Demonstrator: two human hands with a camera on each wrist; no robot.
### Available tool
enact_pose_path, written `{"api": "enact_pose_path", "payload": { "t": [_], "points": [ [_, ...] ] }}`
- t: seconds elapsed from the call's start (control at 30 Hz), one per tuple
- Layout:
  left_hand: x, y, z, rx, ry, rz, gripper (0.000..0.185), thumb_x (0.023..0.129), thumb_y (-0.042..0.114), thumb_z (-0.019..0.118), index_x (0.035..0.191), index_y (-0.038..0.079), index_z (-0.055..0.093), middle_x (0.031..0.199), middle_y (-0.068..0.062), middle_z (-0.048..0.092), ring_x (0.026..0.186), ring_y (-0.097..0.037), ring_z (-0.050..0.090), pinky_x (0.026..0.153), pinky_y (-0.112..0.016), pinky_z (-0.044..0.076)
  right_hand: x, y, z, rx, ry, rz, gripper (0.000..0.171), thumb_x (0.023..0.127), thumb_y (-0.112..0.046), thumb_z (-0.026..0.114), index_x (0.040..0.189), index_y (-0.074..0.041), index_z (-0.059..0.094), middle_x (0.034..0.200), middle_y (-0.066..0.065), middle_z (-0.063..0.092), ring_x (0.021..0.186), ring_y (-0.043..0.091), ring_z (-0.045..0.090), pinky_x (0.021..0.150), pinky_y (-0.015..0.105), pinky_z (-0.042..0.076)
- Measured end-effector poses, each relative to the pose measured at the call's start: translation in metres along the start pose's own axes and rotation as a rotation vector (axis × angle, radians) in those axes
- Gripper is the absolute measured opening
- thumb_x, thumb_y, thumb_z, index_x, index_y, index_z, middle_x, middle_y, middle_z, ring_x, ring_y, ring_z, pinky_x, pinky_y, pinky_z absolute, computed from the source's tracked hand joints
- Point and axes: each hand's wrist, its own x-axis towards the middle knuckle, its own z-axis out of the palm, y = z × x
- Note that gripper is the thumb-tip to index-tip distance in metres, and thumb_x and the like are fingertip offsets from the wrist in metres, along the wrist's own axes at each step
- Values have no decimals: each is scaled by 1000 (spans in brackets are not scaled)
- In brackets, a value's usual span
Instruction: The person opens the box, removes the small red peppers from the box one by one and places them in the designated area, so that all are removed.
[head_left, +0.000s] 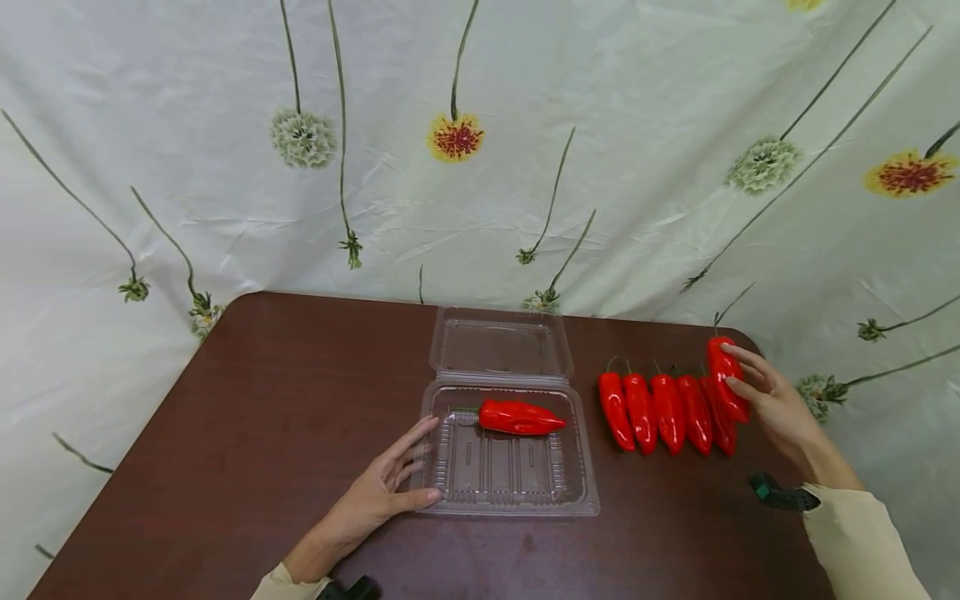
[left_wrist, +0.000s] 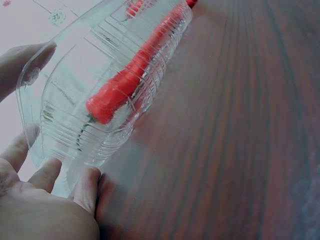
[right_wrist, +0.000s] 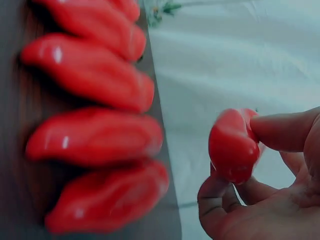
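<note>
One red pepper [head_left: 726, 377] pinched in right hand [head_left: 772, 402], stem up-away, left hand [head_left: 378, 492] flat against clamshell tray [head_left: 507, 500]

Held pepper [head_left: 726, 377]: glossy red, elongated; lifted at the far right end of the pepper row, pinched between thumb and fingers of the right hand [head_left: 772, 400].
Pepper row [head_left: 663, 410]: five red peppers side by side on the table, right of the container, stems pointing far.
Container [head_left: 506, 467]: clear plastic clamshell, centre of the table, lid open toward the far side; left hand [head_left: 382, 492] touches its left near edge.
Boxed pepper [head_left: 519, 417]: red, lying crosswise in the far part of the tray, stem pointing left.
</note>
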Motion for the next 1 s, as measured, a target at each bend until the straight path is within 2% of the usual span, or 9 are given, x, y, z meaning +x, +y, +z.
{"api": "enact_pose_path", "payload": {
  "t": [0.1,0.23,0.3,0.33,0.43,0.57,0.8,0.9,1.0],
  "points": [
    [1,-1,0,4,-2,6,88,92,8,73,161,17,21,170,-5,5,147,-36,25,107,-9,32,-5,10,-8,-74,35,32,57,106,-24,51,159,-28,30,149,5,36,115,-4,50,78,16,51],
    [1,0,0,3,-8,13,88,92,7,72,161,16,20,170,-6,4,148,-38,22,107,-9,32,-7,21,-13,-174,79,91,56,108,-26,47,160,-27,26,162,28,15,137,32,37,79,11,48],
    [1,1,1,0,-9,8,87,92,8,72,161,17,20,170,-6,4,149,-40,20,107,-9,32,-8,26,-16,-195,97,119,56,108,-25,45,161,-26,25,161,34,11,140,46,26,78,9,47],
    [1,1,1,-3,-9,5,87,92,8,72,162,17,20,170,-6,4,149,-41,19,107,-9,32,-8,28,-17,-204,105,131,56,108,-25,46,161,-25,25,160,36,11,136,48,30,77,10,47],
    [0,2,1,-3,-7,-3,88,92,8,72,162,17,20,170,-6,4,149,-41,18,107,-10,32,-8,35,-20,-224,107,162,58,108,-25,46,161,-21,25,159,38,13,123,25,49,76,14,49],
    [1,2,2,4,0,-10,89,91,8,73,162,18,20,170,-5,4,149,-40,20,107,-10,32,-9,42,-22,-260,93,181,59,107,-21,47,160,-11,24,156,40,17,109,4,49,74,17,51],
    [2,0,2,-12,1,-18,90,91,7,73,162,21,20,170,-2,5,150,-38,20,107,-9,31,-9,50,-20,-328,98,180,57,105,-10,47,157,-4,25,148,45,28,105,12,53,72,20,50],
    [2,-1,2,-17,-4,-11,89,91,7,72,162,21,20,170,-2,4,150,-39,20,107,-9,31,-9,53,-18,-320,102,184,57,105,-8,46,157,-3,25,148,45,28,114,30,52,71,21,50],
    [1,-1,2,-21,-3,-12,90,91,6,73,162,21,20,170,-2,5,150,-39,20,107,-9,31,-8,53,-17,-298,92,194,56,105,-7,44,158,-5,24,148,45,26,125,48,40,72,20,49]
  ]
}}
